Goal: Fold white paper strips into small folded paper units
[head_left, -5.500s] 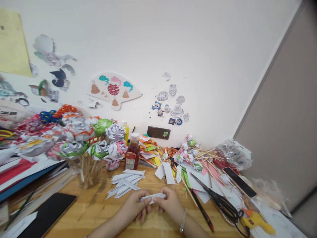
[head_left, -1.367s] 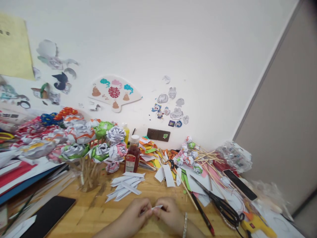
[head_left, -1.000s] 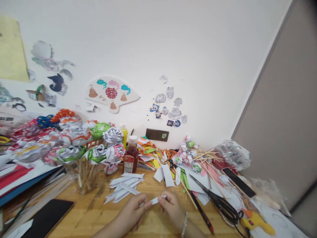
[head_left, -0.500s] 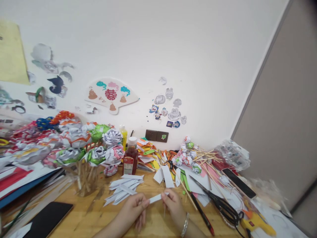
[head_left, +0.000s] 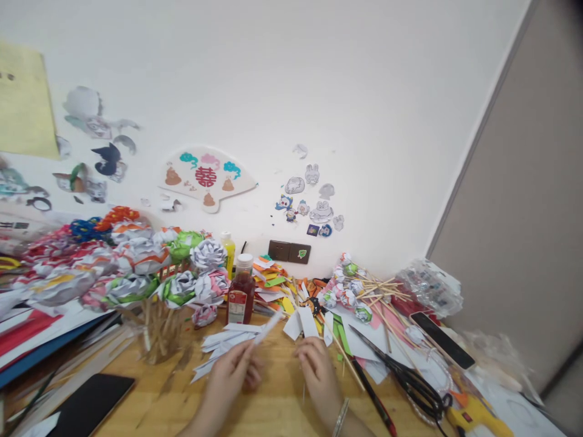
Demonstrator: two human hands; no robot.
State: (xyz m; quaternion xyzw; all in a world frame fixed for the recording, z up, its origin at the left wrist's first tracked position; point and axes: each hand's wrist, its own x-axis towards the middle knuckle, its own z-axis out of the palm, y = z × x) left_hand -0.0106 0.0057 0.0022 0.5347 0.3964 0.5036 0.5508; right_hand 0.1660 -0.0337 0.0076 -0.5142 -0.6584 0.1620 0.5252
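Observation:
My left hand (head_left: pixel 237 367) is closed on one end of a white paper strip (head_left: pixel 269 328), which slants up and to the right, slightly blurred. Beside and partly behind that hand lies a loose pile of white paper strips (head_left: pixel 223 341). My right hand (head_left: pixel 317 367), with a bracelet at the wrist, is curled with fingertips together, apart from the strip. A thin, pale stick (head_left: pixel 303 391) points down from beneath its fingers; their grip on it is partly hidden. Folded white paper pieces (head_left: pixel 308 321) lie just beyond the right hand.
Paper flowers on sticks (head_left: pixel 180 286) stand at left, near a red-brown bottle (head_left: pixel 241 291). On the right are black scissors (head_left: pixel 401 373), a yellow glue gun (head_left: pixel 478 416) and a phone (head_left: pixel 443 340). Another dark phone (head_left: pixel 93 403) lies front left.
The right hand has let go of the paper strip, and a gap now separates the hands. The left hand has moved left, its strip now tilted upward.

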